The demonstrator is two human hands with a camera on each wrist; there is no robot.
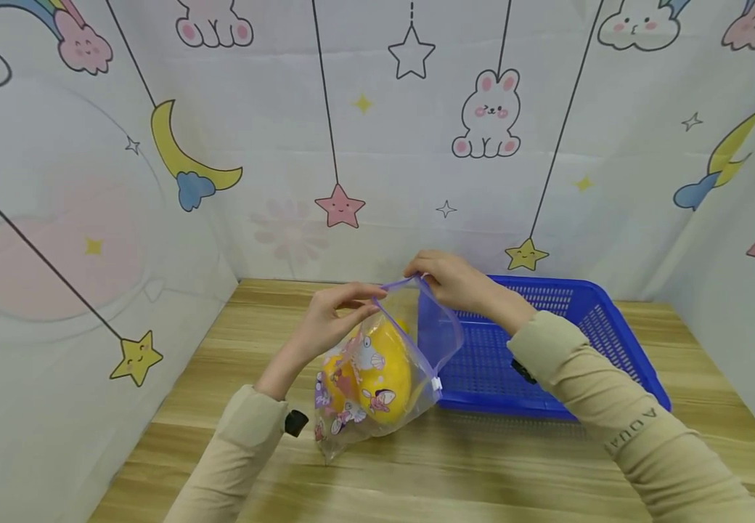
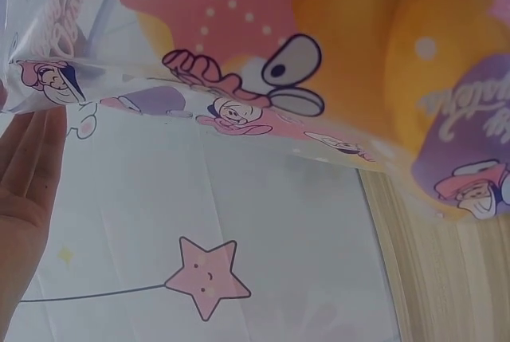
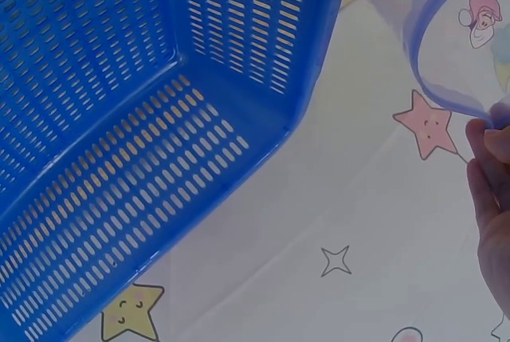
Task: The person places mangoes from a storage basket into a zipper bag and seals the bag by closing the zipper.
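Note:
A clear slider zip bag [image 1: 377,421] with cartoon prints and a purple zip edge holds rounded yellow things [image 1: 387,370]. My left hand [image 1: 335,316] pinches the bag's rim on its left side. With fingertips at the far corner of the mouth, my right hand [image 1: 449,280] pinches the purple edge, and the mouth gapes between both hands. A white slider [image 1: 436,383] sits at the near end of the zip. In the left wrist view the printed plastic [image 2: 239,79] stretches over orange-yellow shapes, partly covering the fingers [image 2: 32,159].
A blue perforated basket [image 1: 613,327] stands on the wooden table [image 1: 482,472] at the right, beneath my right forearm and beside the bag. Behind the table hangs a white curtain [image 1: 403,160] printed with stars, moons and rabbits, continuing along both sides.

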